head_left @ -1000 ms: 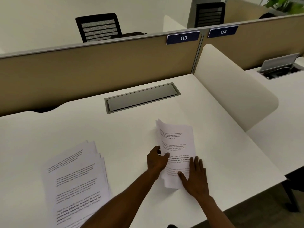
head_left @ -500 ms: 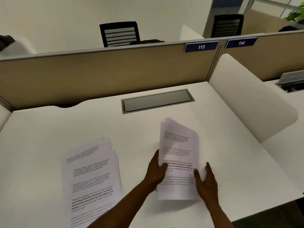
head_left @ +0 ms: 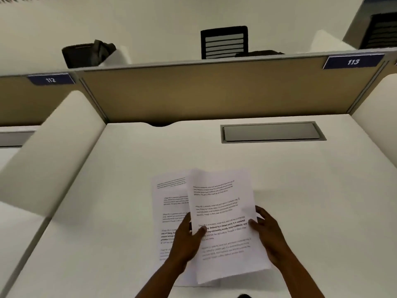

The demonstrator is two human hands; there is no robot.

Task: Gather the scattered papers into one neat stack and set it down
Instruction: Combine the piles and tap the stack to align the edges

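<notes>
Left hand and right hand each pinch a side of the lifted sheaf — thumbs on top — above the flat pile on the desk. Lower squarely, matching corners. Open desk lies right; side divider left, back partition beyond.

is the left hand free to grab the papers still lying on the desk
Probably not yet. The left hand grips the left edge of the held bundle, as the right hand grips the other edge. The lying papers sit right under it, though, nothing between.
</notes>
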